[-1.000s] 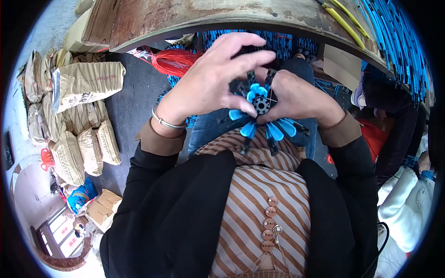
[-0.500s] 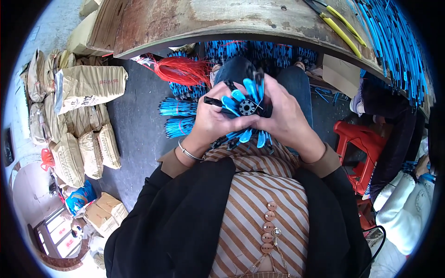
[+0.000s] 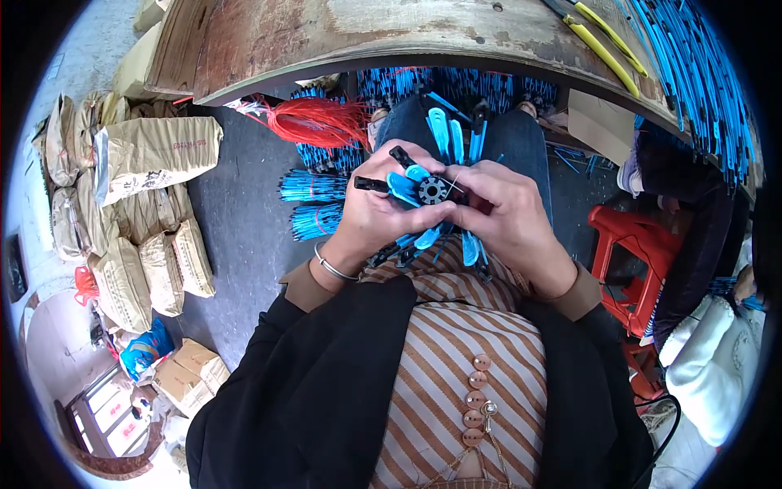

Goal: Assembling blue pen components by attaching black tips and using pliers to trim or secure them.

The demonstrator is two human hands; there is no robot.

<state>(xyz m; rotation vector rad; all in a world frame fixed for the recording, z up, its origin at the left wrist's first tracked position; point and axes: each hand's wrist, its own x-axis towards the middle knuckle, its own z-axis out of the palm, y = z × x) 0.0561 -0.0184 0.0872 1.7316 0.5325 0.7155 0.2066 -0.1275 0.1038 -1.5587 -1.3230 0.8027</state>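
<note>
A round black slotted hub (image 3: 432,191) faces up between my hands, with several blue-and-black ribs (image 3: 444,134) fanning out around it. My left hand (image 3: 368,200) is closed round the hub's left side, its thumb along the near edge. Black rib ends (image 3: 372,185) stick out past its fingers. My right hand (image 3: 513,213) is closed at the hub's right side, thumb tip and fingers pressed to it. A thin pale wire (image 3: 456,182) shows by the right fingertips; where it ends is hidden. More blue ribs hang below the hands.
A worn wooden table (image 3: 342,37) stands ahead, bearing yellow-handled pliers (image 3: 601,53) and a pile of blue ribs (image 3: 692,81). Beneath are rib bundles (image 3: 314,220) and red strands (image 3: 318,122). Sacks (image 3: 159,159) lie left. A red stool (image 3: 631,244) and another person's leg (image 3: 700,236) are right.
The right hand has moved down and toward me, from the hub's far right to its near right. Blue ribs at the far side now stand spread apart, clear of its fingers.
</note>
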